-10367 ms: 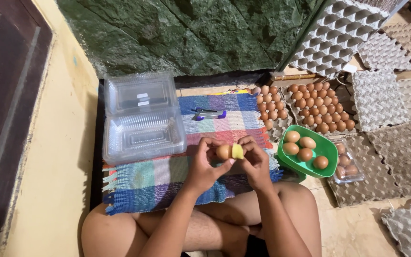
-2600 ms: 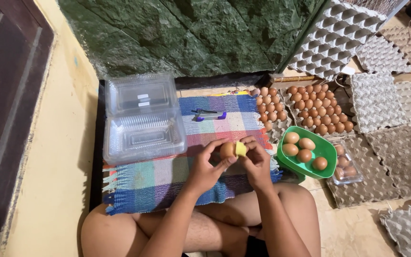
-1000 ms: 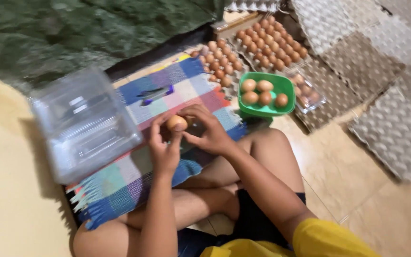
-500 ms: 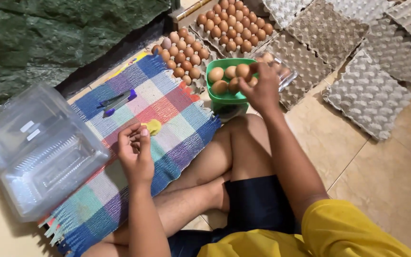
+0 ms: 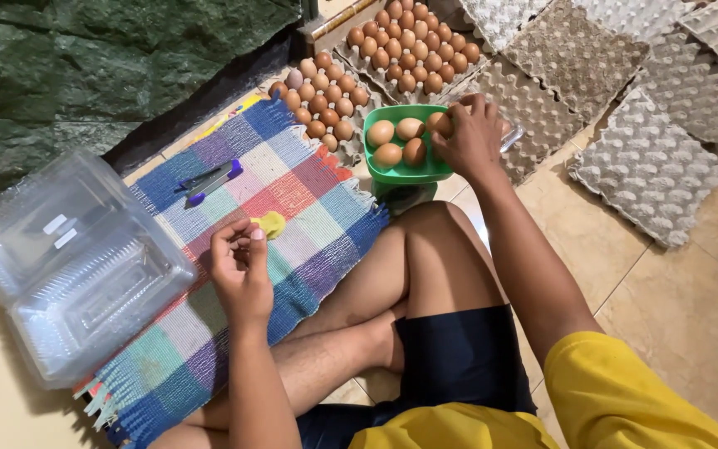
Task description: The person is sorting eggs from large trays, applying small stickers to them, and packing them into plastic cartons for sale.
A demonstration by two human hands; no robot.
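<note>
Your left hand (image 5: pixel 241 270) hovers over the checked mat (image 5: pixel 234 249), fingers curled loosely on nothing you can make out, just beside the yellow sponge (image 5: pixel 270 223). Your right hand (image 5: pixel 469 133) has moved to the green bowl (image 5: pixel 405 170), its grip closed on a brown egg (image 5: pixel 440 123) whose long axis is mostly hidden.
</note>
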